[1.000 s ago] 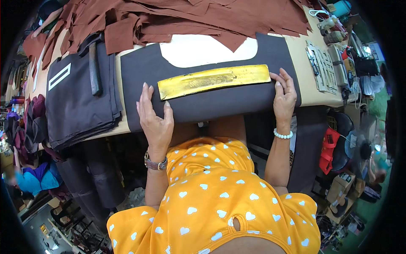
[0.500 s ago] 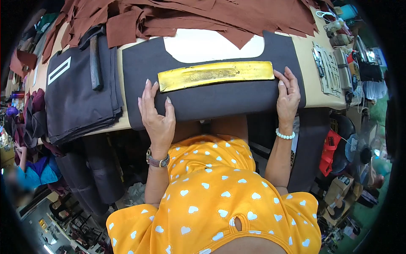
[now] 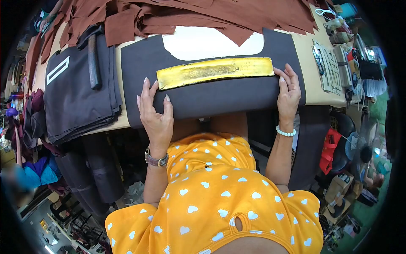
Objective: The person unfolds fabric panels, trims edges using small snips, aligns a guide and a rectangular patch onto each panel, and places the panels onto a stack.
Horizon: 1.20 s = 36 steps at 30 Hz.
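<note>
A long, slightly curved yellow bar (image 3: 215,71) with a worn, brownish middle lies across a dark fabric piece (image 3: 203,99). My left hand (image 3: 156,116) is by the bar's left end, palm turned up, fingers apart, with a fingertip at the bar's lower left corner. At the other end, my right hand (image 3: 288,91) has its fingers loosely bent, one fingertip against the bar's edge. Neither hand is wrapped round the bar. The dark fabric has a wide cutout at its far side, with a white surface (image 3: 203,42) showing through.
To the left, a hammer (image 3: 94,63) rests on a stack of dark cut fabric (image 3: 76,101) with a white rectangular outline (image 3: 58,70). Reddish-brown fabric pieces (image 3: 190,15) cover the table's far side. Flat metal tools (image 3: 327,70) sit on the right. Dark rolls (image 3: 101,169) stand below the table.
The view has shifted slightly, and everything on the table appears a little higher. Both hands keep their places at the ends of the bar.
</note>
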Each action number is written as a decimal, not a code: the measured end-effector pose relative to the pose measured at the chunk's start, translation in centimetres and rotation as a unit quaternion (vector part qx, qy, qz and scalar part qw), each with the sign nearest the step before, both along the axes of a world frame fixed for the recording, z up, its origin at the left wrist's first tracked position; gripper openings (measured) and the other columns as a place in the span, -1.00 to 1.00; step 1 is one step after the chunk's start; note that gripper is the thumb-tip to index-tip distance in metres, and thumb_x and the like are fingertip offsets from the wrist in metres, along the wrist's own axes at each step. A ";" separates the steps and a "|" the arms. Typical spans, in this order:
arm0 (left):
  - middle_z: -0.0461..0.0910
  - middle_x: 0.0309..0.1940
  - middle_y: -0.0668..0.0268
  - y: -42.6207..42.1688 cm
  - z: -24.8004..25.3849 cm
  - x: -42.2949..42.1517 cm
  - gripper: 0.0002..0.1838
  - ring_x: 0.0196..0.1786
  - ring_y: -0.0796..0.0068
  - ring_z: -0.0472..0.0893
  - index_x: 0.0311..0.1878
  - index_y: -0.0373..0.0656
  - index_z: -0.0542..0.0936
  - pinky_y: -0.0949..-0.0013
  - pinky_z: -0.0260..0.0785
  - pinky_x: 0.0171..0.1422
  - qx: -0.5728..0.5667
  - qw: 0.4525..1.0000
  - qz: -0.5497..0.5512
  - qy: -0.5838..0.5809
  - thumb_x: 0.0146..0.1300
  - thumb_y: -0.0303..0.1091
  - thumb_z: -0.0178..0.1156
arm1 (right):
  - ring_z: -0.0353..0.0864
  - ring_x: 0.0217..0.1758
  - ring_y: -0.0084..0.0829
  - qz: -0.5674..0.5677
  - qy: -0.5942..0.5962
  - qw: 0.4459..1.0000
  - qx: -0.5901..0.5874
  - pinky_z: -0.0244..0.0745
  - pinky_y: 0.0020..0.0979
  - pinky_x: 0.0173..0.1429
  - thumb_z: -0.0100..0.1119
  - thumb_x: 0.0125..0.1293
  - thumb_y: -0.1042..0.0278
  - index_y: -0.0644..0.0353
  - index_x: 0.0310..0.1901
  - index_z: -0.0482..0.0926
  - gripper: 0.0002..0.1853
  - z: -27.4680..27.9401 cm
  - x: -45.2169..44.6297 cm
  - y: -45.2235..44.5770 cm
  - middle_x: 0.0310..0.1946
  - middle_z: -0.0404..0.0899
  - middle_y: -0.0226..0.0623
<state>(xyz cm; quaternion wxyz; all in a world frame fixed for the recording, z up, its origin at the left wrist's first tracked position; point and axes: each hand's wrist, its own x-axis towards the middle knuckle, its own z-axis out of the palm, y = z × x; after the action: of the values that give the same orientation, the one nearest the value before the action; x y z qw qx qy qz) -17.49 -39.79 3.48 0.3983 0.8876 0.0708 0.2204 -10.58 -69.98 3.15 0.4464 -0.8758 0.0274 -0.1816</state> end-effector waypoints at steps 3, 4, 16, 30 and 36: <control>0.52 0.07 0.14 0.0 0.0 0.0 -0.36 0.17 0.14 0.43 0.32 -0.21 0.20 0.01 -0.04 0.41 0.007 1.000 -0.002 -0.003 0.14 -0.52 0.12 | 0.47 0.10 -0.47 0.012 0.004 1.000 0.007 -0.10 -0.26 0.39 -0.11 0.34 0.45 0.27 0.15 0.34 -0.65 -0.1 0.0 -0.2 -0.10 0.65 -0.41; 0.52 0.07 0.14 0.0 0.0 0.0 -0.36 0.17 0.14 0.43 0.32 -0.21 0.20 0.01 -0.03 0.41 0.007 1.000 -0.002 -0.003 0.14 -0.52 0.12 | 0.47 0.10 -0.47 0.012 0.006 1.000 0.004 -0.12 -0.24 0.40 -0.11 0.34 0.45 0.27 0.16 0.34 -0.65 -0.1 0.0 -0.2 -0.10 0.64 -0.41; 0.52 0.06 0.18 -0.1 0.1 -0.1 -0.37 0.17 0.15 0.43 0.32 -0.19 0.21 -0.01 -0.01 0.40 0.042 0.999 0.004 -0.003 0.13 -0.51 0.11 | 0.47 0.11 -0.47 0.000 0.007 1.000 -0.014 -0.24 -0.10 0.44 -0.05 0.33 0.43 0.21 0.16 0.35 -0.64 -0.4 0.0 -0.3 -0.12 0.65 -0.51; 0.48 0.06 0.24 -0.6 -1.0 0.3 -0.41 0.19 0.19 0.41 0.26 -0.18 0.29 -0.04 0.05 0.36 0.200 0.978 0.043 -0.029 0.09 -0.53 0.07 | 0.52 0.04 -0.43 -0.034 -0.002 0.997 -0.069 -0.17 -0.06 0.43 -0.02 0.29 0.46 0.21 0.15 0.35 -0.62 0.4 -0.2 0.5 -0.16 0.66 -0.50; 0.47 0.08 0.26 -0.7 -1.4 0.5 -0.43 0.24 0.24 0.38 0.23 -0.15 0.33 -0.07 0.01 0.37 0.236 0.969 0.063 -0.023 0.07 -0.51 0.07 | 0.52 0.05 -0.43 -0.038 0.004 0.997 -0.063 -0.17 -0.06 0.43 -0.01 0.29 0.45 0.18 0.15 0.36 -0.63 0.7 -0.3 0.8 -0.16 0.66 -0.51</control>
<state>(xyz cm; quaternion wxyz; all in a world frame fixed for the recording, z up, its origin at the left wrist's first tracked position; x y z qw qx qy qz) -17.00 -40.49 2.06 0.1645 0.9447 0.0636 0.2765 -10.86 -69.18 3.81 0.3829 -0.9012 0.0509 -0.1966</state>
